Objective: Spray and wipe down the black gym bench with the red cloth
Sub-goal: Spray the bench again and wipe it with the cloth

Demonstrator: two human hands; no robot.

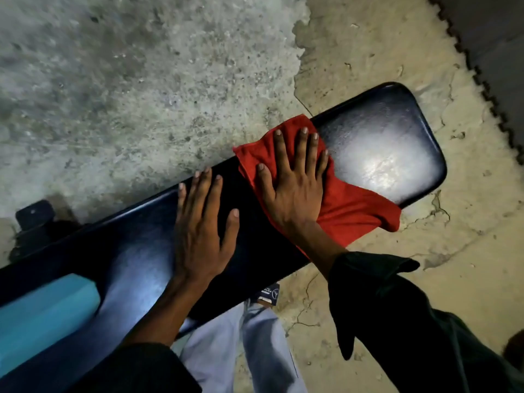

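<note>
The black gym bench [380, 143] runs diagonally from lower left to upper right, its padded top shiny under the light. The red cloth [354, 211] lies across the bench right of its middle, one corner hanging over the near edge. My right hand [295, 182] presses flat on the cloth with fingers spread. My left hand [201, 231] rests flat on the bare bench top beside it, fingers apart, holding nothing. No spray bottle can be made out for certain.
A light blue object [42, 316] lies on the bench at the lower left, blurred. Rough concrete floor [141, 80] surrounds the bench. A dark toothed mat edge [482, 80] runs along the upper right. My legs in light trousers [249, 344] stand at the near side.
</note>
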